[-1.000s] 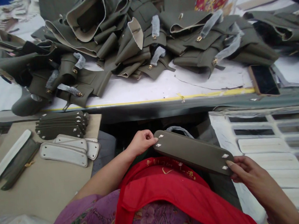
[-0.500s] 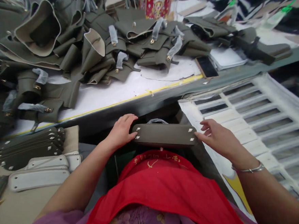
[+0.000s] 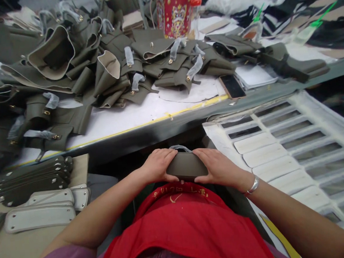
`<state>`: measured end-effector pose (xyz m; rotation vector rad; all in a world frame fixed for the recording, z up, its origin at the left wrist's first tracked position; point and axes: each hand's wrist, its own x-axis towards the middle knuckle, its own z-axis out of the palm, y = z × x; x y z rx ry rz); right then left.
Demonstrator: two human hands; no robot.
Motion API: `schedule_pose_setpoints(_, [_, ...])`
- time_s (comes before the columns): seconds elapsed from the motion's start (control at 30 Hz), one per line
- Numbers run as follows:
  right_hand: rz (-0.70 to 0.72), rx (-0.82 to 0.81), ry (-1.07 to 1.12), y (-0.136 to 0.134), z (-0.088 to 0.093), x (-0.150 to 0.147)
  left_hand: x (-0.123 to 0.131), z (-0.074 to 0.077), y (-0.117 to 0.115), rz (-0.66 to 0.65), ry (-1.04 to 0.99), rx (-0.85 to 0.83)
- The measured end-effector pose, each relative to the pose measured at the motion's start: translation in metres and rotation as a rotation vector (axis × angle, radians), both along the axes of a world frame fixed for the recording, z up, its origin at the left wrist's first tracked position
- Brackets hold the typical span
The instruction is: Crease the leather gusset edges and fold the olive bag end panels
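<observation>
Low in front of the red apron (image 3: 178,219), an olive-green handbag (image 3: 186,165) is turned with its long, narrow base facing me. My left hand (image 3: 159,165) is closed around the left end of the base, thumb on the near edge. Closed in the same way, my right hand (image 3: 214,166) grips the right end. My palms cover the metal studs at the corners. Behind the bag's far edge shows a loop wrapped in clear plastic (image 3: 181,148). The rest of the bag is hidden below.
Many olive bag pieces (image 3: 110,86) are heaped on the workbench beyond. A phone (image 3: 232,86) lies near its edge. At left are stacked olive studded base panels (image 3: 36,177) and pale ones (image 3: 39,217). White strips (image 3: 263,154) lie on a slotted board at right.
My right hand has gone from a fingertip touch at the right corner to a full grip around that end. My left hand has wrapped further over the left end.
</observation>
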<state>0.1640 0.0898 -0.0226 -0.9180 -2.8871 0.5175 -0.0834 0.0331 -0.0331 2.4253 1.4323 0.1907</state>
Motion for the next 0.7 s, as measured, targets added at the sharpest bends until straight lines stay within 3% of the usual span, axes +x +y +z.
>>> schedule_pose_setpoints(0.37, [0.010,0.019,0.019,0.002,-0.010,0.000,0.002,-0.008,0.004,0.002,-0.062,0.041])
schedule_pose_setpoints(0.7, [0.038,0.045,-0.027,0.007,-0.012,0.001,-0.013,-0.013,0.006,-0.067,-0.137,0.042])
